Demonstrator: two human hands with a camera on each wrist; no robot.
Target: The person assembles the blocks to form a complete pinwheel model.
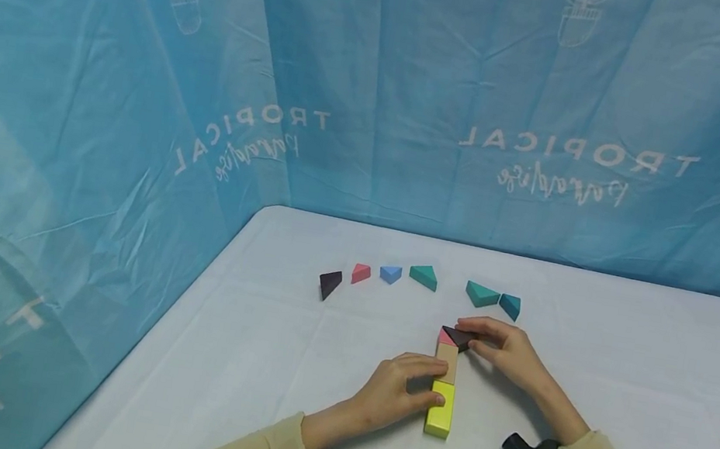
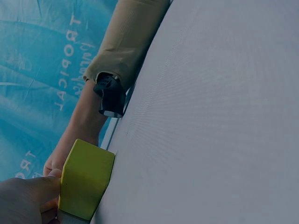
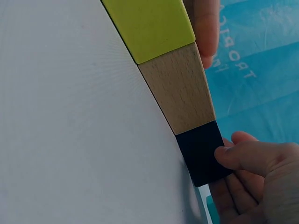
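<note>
A yellow block [image 1: 438, 421] and a plain wooden block [image 1: 448, 354] lie end to end in a line on the white table. At the far end of the line sit a small pink triangular block [image 1: 445, 338] and a black triangular block [image 1: 458, 337]. My left hand [image 1: 391, 394] rests against the left side of the line, its thumb on the yellow block and fingertips on the wooden one. With thumb and fingers, my right hand [image 1: 509, 356] pinches the black triangular block. In the right wrist view, that black block [image 3: 202, 151] meets the wooden block's end.
Beyond the line, another black triangular block [image 1: 329, 283], a pink one [image 1: 361, 273], a blue one [image 1: 391, 273], two green ones [image 1: 424, 275] and a teal one [image 1: 510, 305] are spread across the table [image 1: 225, 360]. Blue curtains [image 1: 423, 93] hang behind and at left.
</note>
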